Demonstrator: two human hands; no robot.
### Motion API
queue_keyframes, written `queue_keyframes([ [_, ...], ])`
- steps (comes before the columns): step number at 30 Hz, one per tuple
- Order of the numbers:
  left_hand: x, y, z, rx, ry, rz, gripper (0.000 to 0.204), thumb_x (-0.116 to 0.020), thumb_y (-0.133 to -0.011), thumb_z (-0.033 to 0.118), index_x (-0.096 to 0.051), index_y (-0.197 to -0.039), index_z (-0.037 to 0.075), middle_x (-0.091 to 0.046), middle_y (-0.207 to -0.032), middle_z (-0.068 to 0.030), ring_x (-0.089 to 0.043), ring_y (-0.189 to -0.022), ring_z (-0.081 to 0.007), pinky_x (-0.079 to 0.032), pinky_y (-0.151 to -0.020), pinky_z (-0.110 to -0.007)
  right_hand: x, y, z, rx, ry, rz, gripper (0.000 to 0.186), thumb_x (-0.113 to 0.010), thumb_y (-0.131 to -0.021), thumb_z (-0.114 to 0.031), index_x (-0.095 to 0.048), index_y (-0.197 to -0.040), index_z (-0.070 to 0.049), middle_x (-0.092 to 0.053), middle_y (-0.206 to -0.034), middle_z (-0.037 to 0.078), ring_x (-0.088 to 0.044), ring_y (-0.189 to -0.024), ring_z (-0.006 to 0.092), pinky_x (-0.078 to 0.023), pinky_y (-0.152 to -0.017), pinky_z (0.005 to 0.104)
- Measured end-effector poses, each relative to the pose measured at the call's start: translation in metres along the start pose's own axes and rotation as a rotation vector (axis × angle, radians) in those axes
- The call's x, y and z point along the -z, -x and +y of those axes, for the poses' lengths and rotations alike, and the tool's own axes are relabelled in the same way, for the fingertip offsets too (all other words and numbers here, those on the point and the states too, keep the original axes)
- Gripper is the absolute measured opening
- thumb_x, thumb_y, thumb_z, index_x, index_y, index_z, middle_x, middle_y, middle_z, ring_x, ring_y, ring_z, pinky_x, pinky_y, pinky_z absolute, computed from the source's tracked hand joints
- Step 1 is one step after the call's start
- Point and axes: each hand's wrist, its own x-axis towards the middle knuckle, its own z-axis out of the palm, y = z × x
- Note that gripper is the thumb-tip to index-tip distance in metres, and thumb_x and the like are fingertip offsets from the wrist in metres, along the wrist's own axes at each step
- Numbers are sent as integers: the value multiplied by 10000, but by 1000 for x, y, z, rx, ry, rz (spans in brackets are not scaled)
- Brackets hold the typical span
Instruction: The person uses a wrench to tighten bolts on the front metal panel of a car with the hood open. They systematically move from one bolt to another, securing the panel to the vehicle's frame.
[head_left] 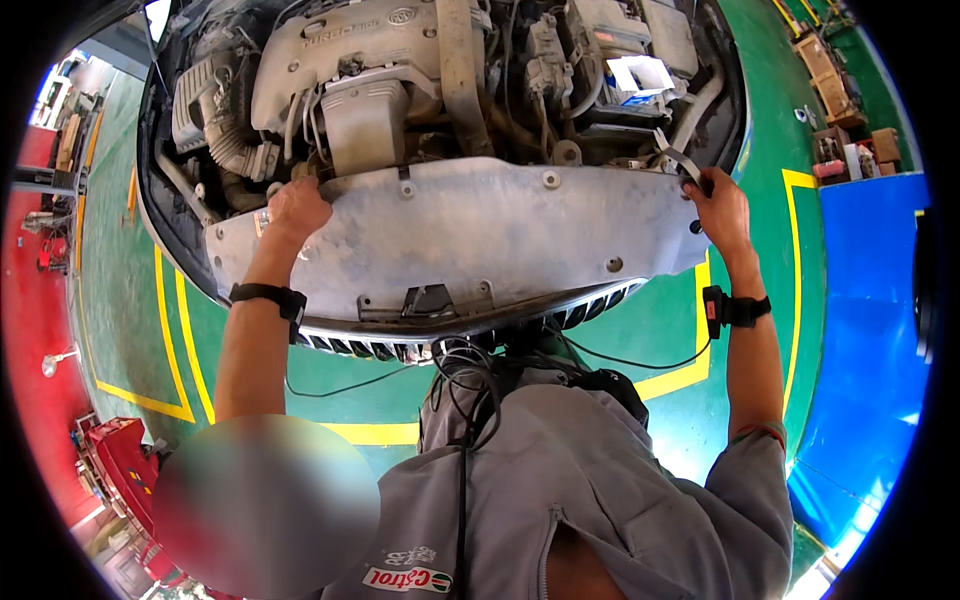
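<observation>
A wide grey plastic radiator cover panel (470,230) lies across the front of an open engine bay, dusty and pierced with fastener holes. At its left rear edge is my left hand (298,210), its fingers curled closed over the edge; the fingertips are partly hidden. Beyond the panel's right end my right hand (722,210) pinches a flat metal trim removal tool (680,158). The tool's forked tip points up and left, over the panel's right rear corner.
Behind the panel sit the engine cover (345,50), an air intake hose (228,140) and a small open white-and-blue box (640,78). Black cables (470,385) hang before the grille (590,305). A red tool cabinet (120,460) stands left; a blue surface (870,330) lies right.
</observation>
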Motion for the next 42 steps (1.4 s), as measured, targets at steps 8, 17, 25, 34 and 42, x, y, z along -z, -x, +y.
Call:
queue_keyframes([
  [8, 15, 9, 10, 73, 45, 17, 349, -579, -765, 169, -705, -1060, 33, -700, -1092, -241, -639, -1116, -387, -514, -946, -472, -70, -38, 46, 44, -95, -97, 409, -740, -860, -281, -670, -1163, -15, -711, -1080, 220, -670, -1039, 399, -519, -887, 442],
  [17, 5, -9, 0, 95, -29, -24, 353, -553, -776, 201, -728, -1037, 39, -715, -1074, -221, -669, -1059, -392, -536, -918, -459, -91, -43, 46, 81, -112, -127, 420, -712, -890, -272, -647, -1212, -11, -689, -1182, 204, -665, -1100, 375, -512, -937, 428],
  [25, 49, 35, 11, 67, -73, 168, 286, -581, -733, 204, -744, -900, 40, -728, -947, -214, -697, -948, -397, -553, -858, -462, -97, -51, 47, 20, -117, -177, 420, -735, -872, -275, -656, -1176, 5, -723, -1056, 210, -690, -1032, 361, -521, -882, 422],
  [34, 70, 65, 17, 57, -164, 229, 215, -589, -721, 178, -701, -842, 41, -724, -898, -211, -703, -892, -390, -563, -787, -479, -74, -39, 58, 9, -116, -76, 435, -742, -874, -331, -679, -1195, -46, -726, -1031, 202, -688, -992, 380, -520, -872, 435],
  [42, 75, 72, 27, 10, -180, 223, 207, -565, -723, 160, -688, -846, 49, -718, -875, -211, -697, -868, -401, -554, -779, -503, -70, 11, 31, -49, -70, 39, 435, -705, -902, -389, -690, -1184, -58, -730, -1020, 180, -688, -979, 390, -527, -866, 434],
])
